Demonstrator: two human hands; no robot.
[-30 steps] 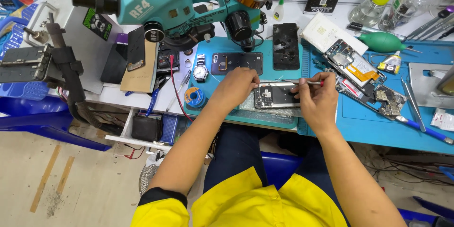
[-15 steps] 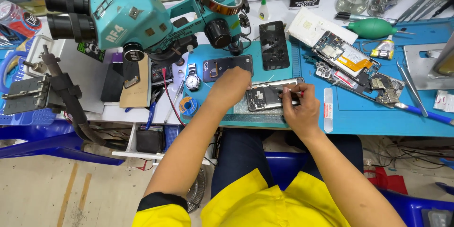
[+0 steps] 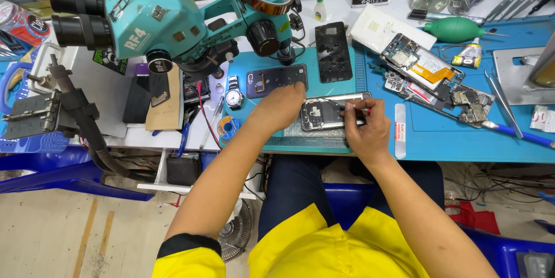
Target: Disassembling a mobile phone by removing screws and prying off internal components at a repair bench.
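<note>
Opened phone (image 3: pixel 324 115) innards exposed; left hand (image 3: pixel 281 106) steadies; right hand (image 3: pixel 364 124) pinches tweezers (image 3: pixel 341 106).

A white desk (image 3: pixel 104 90) carries a teal mat (image 3: pixel 277 139) in the middle and a blue mat (image 3: pixel 462 145) to its right. On the teal mat lie an opened phone (image 3: pixel 324 116), a dark back cover (image 3: pixel 276 79), a black screen panel (image 3: pixel 332 51), a wristwatch (image 3: pixel 233 97) and a roll of tape (image 3: pixel 229 126). The blue mat bears more opened phones (image 3: pixel 425 70), loose circuit boards (image 3: pixel 471 104), tweezers (image 3: pixel 503 101), a green rubber blower (image 3: pixel 457 29) and a clear strip (image 3: pixel 399 130). A teal microscope (image 3: pixel 167 17) stands over the desk's left part.
</note>
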